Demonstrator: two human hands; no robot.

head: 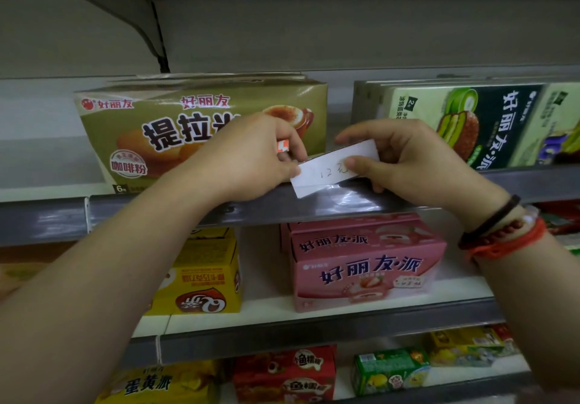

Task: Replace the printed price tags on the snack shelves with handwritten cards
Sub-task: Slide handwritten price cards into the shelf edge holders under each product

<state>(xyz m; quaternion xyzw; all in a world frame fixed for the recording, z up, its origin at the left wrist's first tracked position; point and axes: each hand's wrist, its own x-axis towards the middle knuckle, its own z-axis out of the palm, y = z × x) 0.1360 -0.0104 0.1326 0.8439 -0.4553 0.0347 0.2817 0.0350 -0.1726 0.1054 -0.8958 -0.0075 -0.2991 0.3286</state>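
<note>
A white handwritten card (326, 171) lies tilted at the top edge of the grey price rail (282, 206) of the upper shelf, its lower edge tucked behind the rail's clear plastic cover. My left hand (248, 158) pinches the card's left end, and a small orange-and-white item (283, 146) shows between its fingers. My right hand (405, 158) pinches the card's right end with thumb on its face. A gold-brown snack box (175, 127) stands right behind both hands.
A green snack box (477, 124) stands to the right on the same shelf. Below are a pink box (367, 265) and a yellow box (201, 278). The lowest shelf holds red (282, 375), green (389, 369) and yellow boxes. Bracelets circle my right wrist.
</note>
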